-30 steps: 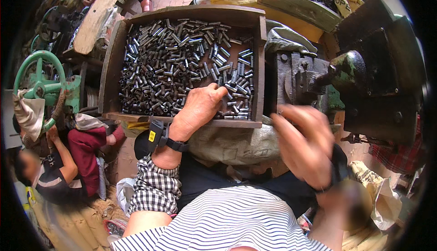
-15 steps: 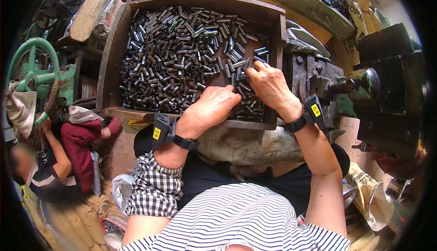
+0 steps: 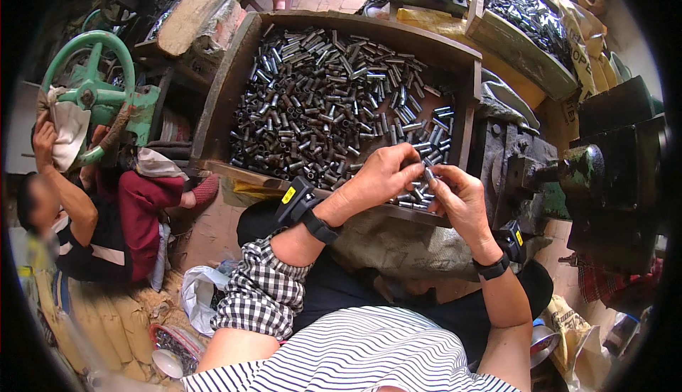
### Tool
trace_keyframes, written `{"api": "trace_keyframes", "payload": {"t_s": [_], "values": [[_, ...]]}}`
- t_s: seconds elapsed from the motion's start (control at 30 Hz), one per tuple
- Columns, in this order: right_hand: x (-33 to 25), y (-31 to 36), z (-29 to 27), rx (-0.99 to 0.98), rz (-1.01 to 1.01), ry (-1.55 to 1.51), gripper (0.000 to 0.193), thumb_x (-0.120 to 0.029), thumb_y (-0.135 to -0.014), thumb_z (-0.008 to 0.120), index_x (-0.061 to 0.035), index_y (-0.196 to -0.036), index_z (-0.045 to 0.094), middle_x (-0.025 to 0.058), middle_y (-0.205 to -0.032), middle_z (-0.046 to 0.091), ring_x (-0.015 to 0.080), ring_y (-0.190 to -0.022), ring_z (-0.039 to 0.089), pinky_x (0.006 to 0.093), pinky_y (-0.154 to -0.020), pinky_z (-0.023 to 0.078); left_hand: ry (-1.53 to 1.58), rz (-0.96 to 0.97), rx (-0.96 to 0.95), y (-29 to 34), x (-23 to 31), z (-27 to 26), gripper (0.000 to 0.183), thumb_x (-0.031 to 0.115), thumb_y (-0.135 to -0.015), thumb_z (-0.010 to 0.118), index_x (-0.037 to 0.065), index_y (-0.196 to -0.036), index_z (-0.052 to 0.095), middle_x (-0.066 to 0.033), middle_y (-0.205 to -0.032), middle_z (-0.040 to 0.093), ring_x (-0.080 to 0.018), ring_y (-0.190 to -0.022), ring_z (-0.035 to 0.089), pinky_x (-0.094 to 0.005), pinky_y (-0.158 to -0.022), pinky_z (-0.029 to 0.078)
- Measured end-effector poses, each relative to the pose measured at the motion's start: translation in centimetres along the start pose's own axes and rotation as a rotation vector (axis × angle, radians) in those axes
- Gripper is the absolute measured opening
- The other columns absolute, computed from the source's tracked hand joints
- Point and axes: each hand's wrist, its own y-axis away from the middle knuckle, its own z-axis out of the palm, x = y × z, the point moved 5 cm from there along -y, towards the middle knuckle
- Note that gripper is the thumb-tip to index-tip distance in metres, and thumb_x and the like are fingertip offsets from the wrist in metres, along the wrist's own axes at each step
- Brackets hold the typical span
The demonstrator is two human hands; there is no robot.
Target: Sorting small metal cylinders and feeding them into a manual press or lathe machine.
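Note:
Short metal tubes [image 3: 305, 115] fill the wooden tray [image 3: 226, 97] in front of me, some shiny, some dark or brownish. Over its near right corner, my right hand [image 3: 462, 197] pinches one small metal tube [image 3: 430, 174] between thumb and fingers. Close against it from the left, my left hand [image 3: 387, 175] has its thumb and fingers pinched together. What lies between those left fingers, if anything, is hidden. More tubes lie loose below and behind both hands.
A dark machine with a thick shaft [image 3: 582, 172] stands right of the tray. At left, a person [image 3: 67, 214] has a hand by a green handwheel [image 3: 89, 94]. Another tray of metal parts [image 3: 522, 62] stands far right. A white bag [image 3: 202, 296] lies lower left.
My hands have left the tubes in the tray and come together near its near right corner, a tube now in the right fingers. The view shifted; the person at left raised an arm.

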Motion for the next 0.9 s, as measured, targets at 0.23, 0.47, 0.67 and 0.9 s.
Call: {"api": "trace_keyframes", "payload": {"t_s": [0.23, 0.47, 0.67, 0.9], "values": [[1.4, -0.3, 1.0, -0.043, 0.03, -0.266, 0.019, -0.016, -0.088, 0.063, 0.0019, -0.091, 0.06, 0.0064, -0.075, 0.064, 0.0116, -0.059, 0.065, 0.0187, -0.048, 0.049, 0.419, -0.002, 0.072, -0.2, -1.3, 0.4, 0.019, 0.018, -0.088, 0.062, 0.003, -0.096, 0.054, -0.003, -0.08, 0.062, -0.0079, -0.069, 0.061, -0.0206, -0.054, 0.051], [2.3, -0.7, 1.6, -0.067, 0.059, -0.336, 0.021, -0.018, -0.088, 0.062, 0.0019, -0.093, 0.06, 0.0054, -0.073, 0.063, 0.0123, -0.058, 0.064, 0.0194, -0.048, 0.049, 0.138, 0.172, 0.238, 0.2, -0.2, 0.1, 0.017, 0.013, -0.087, 0.064, 0.0, -0.094, 0.055, -0.0029, -0.079, 0.062, -0.0073, -0.068, 0.06, -0.0211, -0.061, 0.05], [2.1, -0.8, 1.3, -0.085, 0.112, -0.415, 0.02, -0.019, -0.088, 0.062, 0.0015, -0.091, 0.06, 0.0057, -0.071, 0.062, 0.0093, -0.051, 0.059, 0.0186, -0.046, 0.048, 0.227, 0.139, 0.314, 0.2, -0.4, 0.0, 0.018, 0.014, -0.088, 0.062, -0.001, -0.095, 0.055, -0.0037, -0.077, 0.062, -0.0075, -0.067, 0.06, -0.0209, -0.06, 0.05], [0.8, -0.3, 0.7, -0.073, 0.043, -0.224, 0.015, -0.015, -0.087, 0.062, 0.0, -0.087, 0.063, 0.0035, -0.068, 0.062, 0.0105, -0.055, 0.061, 0.0214, -0.047, 0.047, 0.025, 0.153, 0.333, 1.1, 1.1, 0.0, 0.016, 0.009, -0.083, 0.063, 0.0, -0.094, 0.058, -0.0058, -0.078, 0.061, -0.0097, -0.073, 0.057, -0.0263, -0.065, 0.047]]}}
